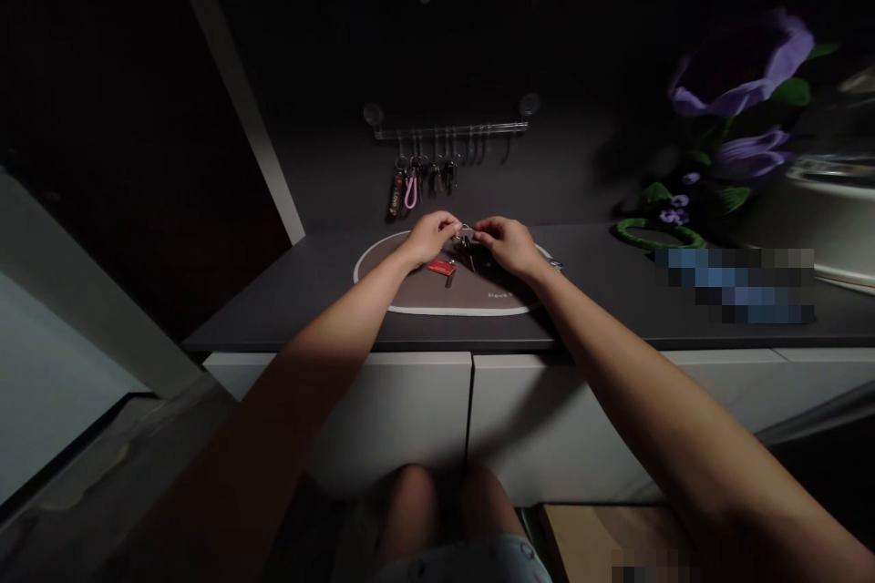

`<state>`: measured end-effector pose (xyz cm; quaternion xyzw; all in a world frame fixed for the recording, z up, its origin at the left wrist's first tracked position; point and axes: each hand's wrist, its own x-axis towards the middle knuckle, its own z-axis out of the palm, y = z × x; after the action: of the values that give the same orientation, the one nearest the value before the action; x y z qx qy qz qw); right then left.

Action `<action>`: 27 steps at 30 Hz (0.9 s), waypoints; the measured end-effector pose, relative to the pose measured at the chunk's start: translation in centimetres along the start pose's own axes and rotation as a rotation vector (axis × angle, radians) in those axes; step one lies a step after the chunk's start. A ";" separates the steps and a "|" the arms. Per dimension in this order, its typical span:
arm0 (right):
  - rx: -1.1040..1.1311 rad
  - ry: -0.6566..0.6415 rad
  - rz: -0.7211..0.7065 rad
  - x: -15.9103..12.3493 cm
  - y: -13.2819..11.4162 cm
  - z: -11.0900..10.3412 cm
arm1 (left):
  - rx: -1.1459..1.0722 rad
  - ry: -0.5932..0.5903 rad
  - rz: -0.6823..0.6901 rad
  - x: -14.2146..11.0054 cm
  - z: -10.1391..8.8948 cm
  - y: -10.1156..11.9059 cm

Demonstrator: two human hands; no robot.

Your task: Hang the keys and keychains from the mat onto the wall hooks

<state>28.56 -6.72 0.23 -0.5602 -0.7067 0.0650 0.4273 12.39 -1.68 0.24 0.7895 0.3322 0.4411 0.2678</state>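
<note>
bare knees (414,496) sit before the oval mat (424,296). above the mat, left hand (436,235) and right hand (507,241), about equally near, seem to pinch a key ring (466,227) from opposite sides; its keys (469,255) dangle lengthwise toward the mat.

Dim light, dark wall (588,64), dark grey countertop (615,314) above white cabinet doors (403,419), greyish floor (160,465) at left.

Pixelation masks a blue item (738,285) on the surface (615,287). The right edge cuts off a pale rounded vessel (830,223). The right forearm (602,342) hides part of the mat (378,278). The keys (468,252) between the fingers (447,220) are too small and dim to count.
</note>
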 end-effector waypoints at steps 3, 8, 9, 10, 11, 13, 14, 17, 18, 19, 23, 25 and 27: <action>0.038 0.003 0.012 0.0 -0.1 0.0 | -0.024 0.020 -0.002 -0.1 0.0 0.5; 0.236 -0.031 0.019 0.3 -0.2 0.2 | -0.067 0.044 0.010 -0.1 0.1 0.9; 0.282 -0.039 0.024 0.3 -0.3 0.1 | -0.076 0.049 0.015 -0.1 0.1 1.0; 0.324 -0.043 0.032 0.3 -0.4 0.1 | -0.084 0.055 0.017 -0.1 0.2 1.0; 0.363 -0.044 0.042 0.3 -0.6 0.0 | -0.094 0.063 0.018 -0.1 0.1 1.1; 0.433 -0.041 0.064 0.1 -1.0 -0.2 | -0.117 0.081 0.018 -0.2 0.1 1.2; 0.466 -0.042 0.074 0.0 -1.2 -0.3 | -0.130 0.089 0.019 -0.2 0.1 1.3; 0.568 -0.064 0.083 -0.1 -1.5 -0.3 | -0.176 0.104 0.022 -0.2 0.1 1.5; 0.598 -0.076 0.079 -0.2 -1.5 -0.3 | -0.193 0.106 0.022 -0.2 0.1 1.5; 0.621 -0.086 0.074 -0.2 -1.5 -0.3 | -0.208 0.107 0.021 -0.2 0.1 1.6; 0.630 -0.109 0.071 -0.1 -1.2 0.1 | -0.241 0.110 0.022 -0.2 0.1 1.6; 0.631 -0.119 0.067 -0.1 -1.1 0.2 | -0.260 0.115 0.020 -0.1 0.0 1.6; 0.639 -0.126 0.060 0.0 -1.0 0.2 | -0.281 0.119 0.017 -0.1 -0.1 1.5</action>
<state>27.65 -7.03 0.66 -0.4134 -0.6587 0.3305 0.5348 12.72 -2.71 1.32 0.7194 0.2757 0.5316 0.3520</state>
